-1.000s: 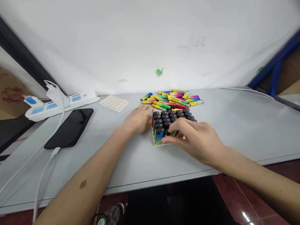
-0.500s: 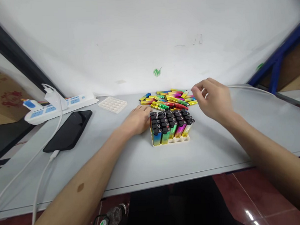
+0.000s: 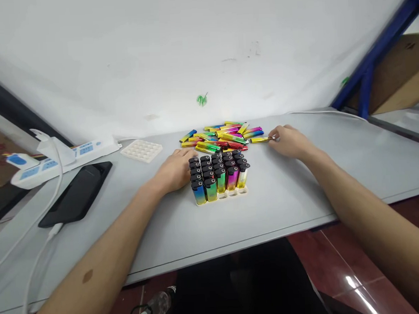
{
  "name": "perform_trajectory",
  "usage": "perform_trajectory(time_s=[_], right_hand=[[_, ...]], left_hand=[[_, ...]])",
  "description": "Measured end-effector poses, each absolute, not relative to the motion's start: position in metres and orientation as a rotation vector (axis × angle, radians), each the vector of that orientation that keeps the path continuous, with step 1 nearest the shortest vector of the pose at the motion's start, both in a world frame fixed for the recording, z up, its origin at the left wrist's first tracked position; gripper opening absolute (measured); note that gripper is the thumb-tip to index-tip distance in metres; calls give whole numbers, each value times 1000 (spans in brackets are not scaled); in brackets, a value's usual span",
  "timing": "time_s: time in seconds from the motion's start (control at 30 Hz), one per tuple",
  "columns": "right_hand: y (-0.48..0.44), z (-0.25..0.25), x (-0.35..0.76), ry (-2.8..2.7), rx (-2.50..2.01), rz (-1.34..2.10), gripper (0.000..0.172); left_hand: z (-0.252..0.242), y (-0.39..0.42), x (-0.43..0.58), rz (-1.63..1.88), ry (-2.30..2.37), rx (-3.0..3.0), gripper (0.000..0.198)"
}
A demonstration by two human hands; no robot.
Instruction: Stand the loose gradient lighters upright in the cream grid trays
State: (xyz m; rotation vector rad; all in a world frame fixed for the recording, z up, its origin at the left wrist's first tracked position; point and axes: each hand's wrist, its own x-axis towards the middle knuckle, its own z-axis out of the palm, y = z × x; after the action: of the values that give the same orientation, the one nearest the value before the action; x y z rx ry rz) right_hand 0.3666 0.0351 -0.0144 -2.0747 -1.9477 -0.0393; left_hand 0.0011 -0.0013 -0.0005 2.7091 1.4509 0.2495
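A white tray point(image 3: 244, 190) near the table's middle holds several upright rainbow-coloured lighters point(image 3: 219, 173) with black caps. My left hand point(image 3: 173, 170) rests against the tray's left side, fingers curled on the table. Behind the tray lies a loose pile of lighters point(image 3: 222, 135). My right hand point(image 3: 290, 142) is down at the pile's right end, fingertips pinched on a yellow lighter point(image 3: 260, 139) that lies on the table.
An empty white tray point(image 3: 141, 150) lies to the left of the pile. Farther left are a black phone point(image 3: 75, 193) on a white cable point(image 3: 36, 257) and a white power strip point(image 3: 67, 156). A white wall stands behind the table. A bottle point(image 3: 150, 307) sits below the front edge.
My right hand left the front of the filled tray, rose over the pile's right side and came down onto a yellow lighter. The left hand stayed by the tray. The view shifted right.
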Motion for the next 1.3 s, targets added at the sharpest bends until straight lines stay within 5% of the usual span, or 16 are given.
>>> perform_trajectory(time_s=[0.23, 0.47, 0.87, 1.3], right_hand=[[35, -14, 370, -1948, -2078, 23, 36], [27, 1, 372, -1736, -2023, 444, 28], [23, 2, 364, -1744, -1940, 365, 19], [14, 5, 331, -1281, -1343, 917, 30]], left_hand=[[0, 0, 0, 268, 1441, 2702, 36], [-1, 2, -3, 271, 1412, 2712, 39], [-2, 3, -4, 265, 1405, 2708, 38], [0, 0, 0, 220, 1476, 2710, 37]])
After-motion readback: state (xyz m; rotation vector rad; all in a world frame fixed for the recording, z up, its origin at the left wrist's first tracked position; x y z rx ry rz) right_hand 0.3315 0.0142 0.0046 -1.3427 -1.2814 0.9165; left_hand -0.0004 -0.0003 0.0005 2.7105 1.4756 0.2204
